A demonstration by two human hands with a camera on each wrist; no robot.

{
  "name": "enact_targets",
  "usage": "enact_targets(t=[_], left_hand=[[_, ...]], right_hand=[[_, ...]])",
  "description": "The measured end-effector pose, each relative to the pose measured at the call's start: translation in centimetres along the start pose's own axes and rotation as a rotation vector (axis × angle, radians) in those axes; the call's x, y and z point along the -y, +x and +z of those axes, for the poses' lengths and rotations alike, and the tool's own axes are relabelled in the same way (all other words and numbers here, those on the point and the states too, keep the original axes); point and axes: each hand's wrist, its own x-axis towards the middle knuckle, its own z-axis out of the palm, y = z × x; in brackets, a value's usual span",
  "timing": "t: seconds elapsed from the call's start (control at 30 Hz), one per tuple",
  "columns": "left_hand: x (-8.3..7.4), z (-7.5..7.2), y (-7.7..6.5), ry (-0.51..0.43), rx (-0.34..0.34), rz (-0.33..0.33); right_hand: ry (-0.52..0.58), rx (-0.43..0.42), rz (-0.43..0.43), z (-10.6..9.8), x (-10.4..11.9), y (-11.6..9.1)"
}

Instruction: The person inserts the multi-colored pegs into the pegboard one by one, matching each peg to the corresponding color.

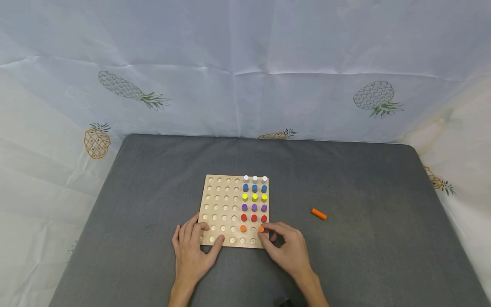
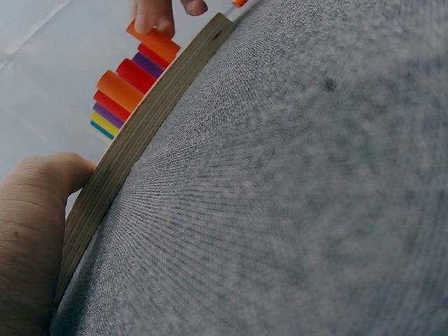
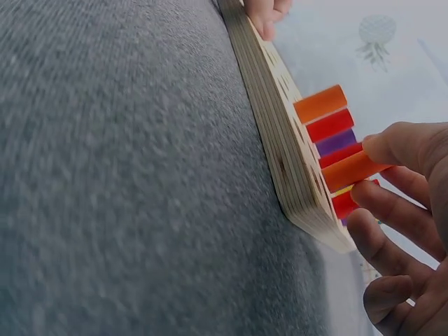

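Observation:
A square wooden pegboard (image 1: 215, 202) with rows of round holes lies on the grey cloth. My left hand (image 1: 193, 252) rests on its front left corner, thumb and index fingertip on the top face. In the head view, my right hand (image 1: 287, 247) is at the board's right edge. Its thumb and index finger pinch an orange peg (image 3: 350, 169), whose lower end is right at the board's surface in the right wrist view. Another orange peg (image 1: 243, 229) stands upright two columns to the left, with a bare hole between them. Behind stand red pegs (image 1: 254, 218) in a row of three.
Rows of purple (image 1: 254, 208), yellow (image 1: 255, 198), blue (image 1: 255, 188) and white pegs (image 1: 255, 179) fill the right three columns farther back. A loose orange peg (image 1: 319, 214) lies on the grey cloth (image 1: 364, 238) to the right. Behind the table hangs a pineapple-print curtain (image 1: 238, 102).

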Motion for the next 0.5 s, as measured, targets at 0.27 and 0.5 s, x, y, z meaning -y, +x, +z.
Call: enact_targets(t=[0.27,0.5], left_hand=[[0.04,0.10,0.03,-0.001,0.000,0.000],[0.07,0.06,0.01,-0.001,0.009,-0.008]], right_hand=[[0.036,0.018,-0.009,0.59,0.39,0.20],[0.046,0.038,-0.008,1.05,0.70,0.28]])
